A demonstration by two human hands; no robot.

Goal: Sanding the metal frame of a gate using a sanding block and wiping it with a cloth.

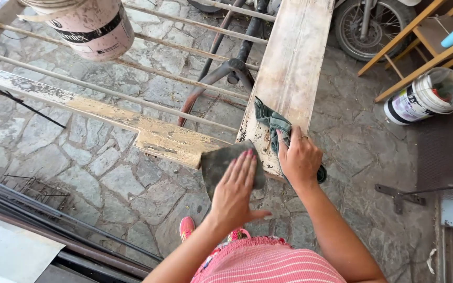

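My left hand (235,189) lies flat, fingers together, pressing a dark grey sheet of sandpaper (218,162) onto the corner of a worn, cream-painted metal window frame (174,140). My right hand (299,159) rests on the frame's wide upright bar (291,57) and grips a crumpled grey-green rag (271,121) against it. Thin metal rods (132,97) run across the frame's opening. The paint is flaked and scraped near the corner.
A paint-stained bucket (93,26) stands on the rods at top left. Another white bucket (428,97) sits on the stone floor at right, beside a wooden chair frame (420,39). A motorcycle wheel (365,23) stands behind. Dark metal bars (43,207) lie at lower left.
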